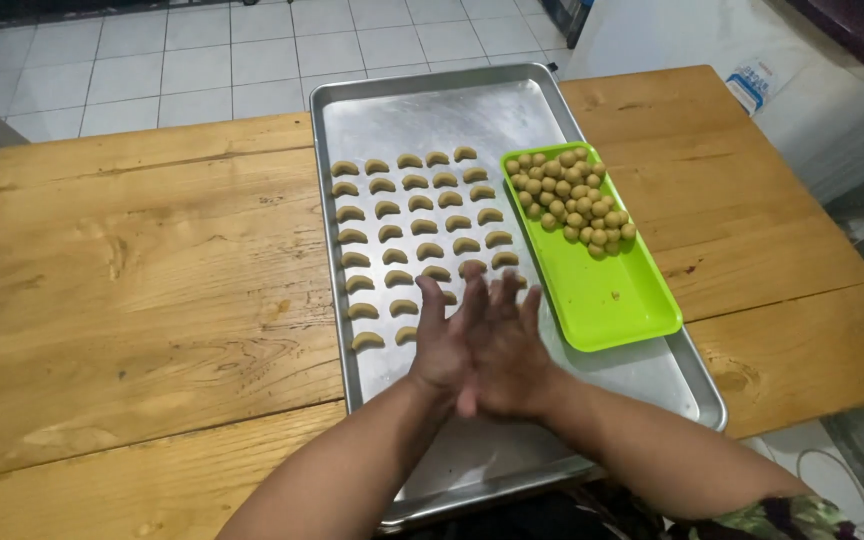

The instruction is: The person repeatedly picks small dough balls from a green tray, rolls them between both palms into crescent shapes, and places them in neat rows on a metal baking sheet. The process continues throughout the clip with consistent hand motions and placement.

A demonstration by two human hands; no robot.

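My left hand and my right hand are pressed palm to palm above the metal baking tray, fingers stretched forward. Whatever lies between the palms is hidden. Just beyond the fingertips sit rows of crescent-shaped dough pieces on the tray's left half. A bright green rectangular tray rests on the baking tray's right side, with a heap of small dough balls at its far end.
The baking tray lies on a wooden table. A white tiled floor lies beyond the table. A white appliance or cabinet stands at the right.
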